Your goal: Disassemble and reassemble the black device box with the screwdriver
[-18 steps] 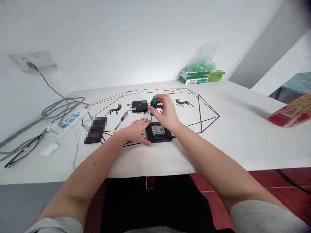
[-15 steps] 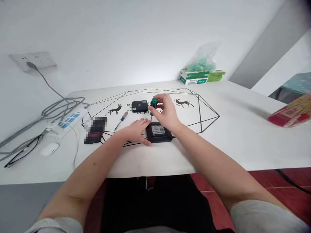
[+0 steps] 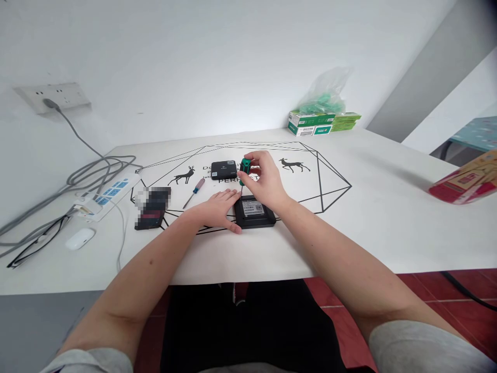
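A black rectangular device (image 3: pixel 256 218) with a white label lies flat on the table in front of me. My right hand (image 3: pixel 264 178) is closed around the green-and-black handle of a screwdriver (image 3: pixel 245 165), held upright. Its shaft points down at the device's far left corner; the exact tip contact is too small to make out. Flat beside the device's left edge rests my left hand (image 3: pixel 221 211), fingers stretched out and thumb against the near left side. Beyond both hands sits a smaller black box (image 3: pixel 224 170) with stickers. A second screwdriver (image 3: pixel 194 193), with a red-and-blue handle, lies to the left.
On the left are a phone-like dark item (image 3: pixel 152 209), a white earphone case (image 3: pixel 80 239), glasses (image 3: pixel 39 241) and a power strip (image 3: pixel 112 194) with grey cables. Green boxes (image 3: pixel 310 122) under a plastic bag stand at the back wall. A red-and-yellow package (image 3: pixel 466 178) sits at right.
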Action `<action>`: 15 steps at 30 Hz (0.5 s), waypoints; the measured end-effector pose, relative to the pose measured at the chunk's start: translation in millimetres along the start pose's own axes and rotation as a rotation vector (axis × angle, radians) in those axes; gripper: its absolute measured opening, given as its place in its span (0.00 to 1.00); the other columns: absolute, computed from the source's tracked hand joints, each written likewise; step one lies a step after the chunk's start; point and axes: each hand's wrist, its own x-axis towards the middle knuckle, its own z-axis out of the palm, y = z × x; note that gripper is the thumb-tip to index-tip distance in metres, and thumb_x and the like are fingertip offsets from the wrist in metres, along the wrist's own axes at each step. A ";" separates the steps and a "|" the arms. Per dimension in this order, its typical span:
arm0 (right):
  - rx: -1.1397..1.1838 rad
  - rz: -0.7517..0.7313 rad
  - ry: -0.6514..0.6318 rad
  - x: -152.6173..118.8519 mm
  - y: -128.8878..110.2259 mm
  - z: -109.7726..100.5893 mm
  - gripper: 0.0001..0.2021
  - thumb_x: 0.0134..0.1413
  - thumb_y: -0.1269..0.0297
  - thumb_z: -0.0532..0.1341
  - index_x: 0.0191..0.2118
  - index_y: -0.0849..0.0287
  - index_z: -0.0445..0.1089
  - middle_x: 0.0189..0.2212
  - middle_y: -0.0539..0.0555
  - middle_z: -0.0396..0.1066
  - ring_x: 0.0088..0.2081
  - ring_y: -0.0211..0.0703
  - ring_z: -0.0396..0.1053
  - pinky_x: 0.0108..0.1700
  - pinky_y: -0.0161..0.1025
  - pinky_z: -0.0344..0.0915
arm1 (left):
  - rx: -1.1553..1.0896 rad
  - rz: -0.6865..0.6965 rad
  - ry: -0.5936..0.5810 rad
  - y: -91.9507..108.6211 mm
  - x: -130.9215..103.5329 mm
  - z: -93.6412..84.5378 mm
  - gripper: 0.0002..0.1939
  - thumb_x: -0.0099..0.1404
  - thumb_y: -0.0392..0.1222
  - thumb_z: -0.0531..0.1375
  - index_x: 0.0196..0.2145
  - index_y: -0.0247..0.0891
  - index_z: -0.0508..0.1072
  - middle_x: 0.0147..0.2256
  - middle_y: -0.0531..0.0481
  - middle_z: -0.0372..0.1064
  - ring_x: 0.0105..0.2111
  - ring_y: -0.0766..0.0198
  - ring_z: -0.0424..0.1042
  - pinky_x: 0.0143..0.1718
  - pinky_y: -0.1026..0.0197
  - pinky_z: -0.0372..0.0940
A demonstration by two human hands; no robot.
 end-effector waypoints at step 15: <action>-0.012 -0.009 -0.073 2.3 -5.1 -4.4 0.17 0.64 0.59 0.67 0.57 0.49 0.73 0.55 0.59 0.70 0.51 0.53 0.74 0.46 0.53 0.81 | -0.011 -0.013 -0.004 1.6 -1.3 -1.7 0.78 0.56 0.89 0.61 0.84 0.35 0.35 0.83 0.33 0.25 0.82 0.31 0.29 0.80 0.36 0.37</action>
